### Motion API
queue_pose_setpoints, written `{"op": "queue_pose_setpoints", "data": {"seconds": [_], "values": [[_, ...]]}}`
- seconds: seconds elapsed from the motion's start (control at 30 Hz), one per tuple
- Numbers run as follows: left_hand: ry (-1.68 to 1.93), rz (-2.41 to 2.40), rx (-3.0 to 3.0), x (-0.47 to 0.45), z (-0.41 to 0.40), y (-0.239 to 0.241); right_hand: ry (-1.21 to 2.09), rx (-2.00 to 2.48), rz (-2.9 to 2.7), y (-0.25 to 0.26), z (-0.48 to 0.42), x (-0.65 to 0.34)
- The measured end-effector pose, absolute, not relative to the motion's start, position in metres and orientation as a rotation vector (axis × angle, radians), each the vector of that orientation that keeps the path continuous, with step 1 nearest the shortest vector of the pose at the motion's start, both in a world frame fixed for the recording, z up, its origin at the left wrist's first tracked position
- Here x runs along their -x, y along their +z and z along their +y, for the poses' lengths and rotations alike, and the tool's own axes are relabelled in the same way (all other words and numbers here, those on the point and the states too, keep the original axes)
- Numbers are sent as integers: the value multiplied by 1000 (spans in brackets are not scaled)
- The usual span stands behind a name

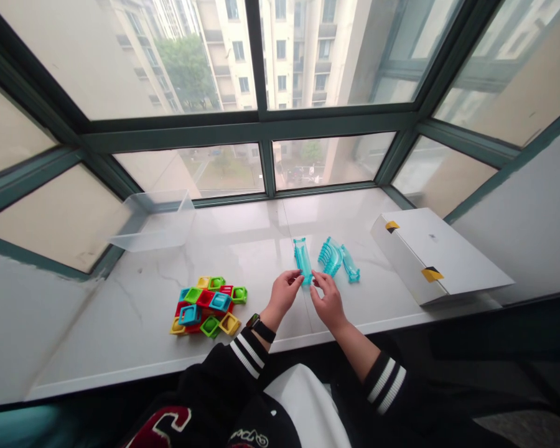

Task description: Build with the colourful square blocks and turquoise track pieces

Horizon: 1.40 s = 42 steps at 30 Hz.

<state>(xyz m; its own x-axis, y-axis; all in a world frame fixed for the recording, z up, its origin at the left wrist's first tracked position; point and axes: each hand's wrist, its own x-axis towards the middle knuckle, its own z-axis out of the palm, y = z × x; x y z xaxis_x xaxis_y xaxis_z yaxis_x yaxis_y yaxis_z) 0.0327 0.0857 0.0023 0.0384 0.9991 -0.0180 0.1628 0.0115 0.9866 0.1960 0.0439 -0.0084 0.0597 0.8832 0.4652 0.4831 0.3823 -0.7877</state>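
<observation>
- The straight turquoise piece [303,256] is seen on the pale sill [242,249], pointed away from the body, with its near end set between both hands.
- At the left side of that end, the fingers of the left hand [284,292] are drawn close together; whether the plastic is truly pinched cannot be told.
- At the right side, the fingers of the right hand [327,302] are bent and slightly spread; whether contact is made cannot be told.
- Thin, see-through plastic is suggested by the look, so a light, stiff part may be expected, easily slid on the glossy surface.
- It is best taken by its long side edges near an end, with light pressure; if squeezed hard or twisted, the thin walls might be cracked.
- Just to the right, the ribbed curved turquoise part [330,256] and the short turquoise piece [350,264] are placed close together; by their outer edges a surer hold should be given.
</observation>
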Motion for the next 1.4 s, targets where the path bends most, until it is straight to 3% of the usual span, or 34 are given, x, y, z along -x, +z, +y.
{"op": "queue_pose_setpoints", "data": {"seconds": [1.4], "values": [[1028, 1406, -1302, -40, 107, -31, 515, 1394, -1606, -30, 62, -195]]}}
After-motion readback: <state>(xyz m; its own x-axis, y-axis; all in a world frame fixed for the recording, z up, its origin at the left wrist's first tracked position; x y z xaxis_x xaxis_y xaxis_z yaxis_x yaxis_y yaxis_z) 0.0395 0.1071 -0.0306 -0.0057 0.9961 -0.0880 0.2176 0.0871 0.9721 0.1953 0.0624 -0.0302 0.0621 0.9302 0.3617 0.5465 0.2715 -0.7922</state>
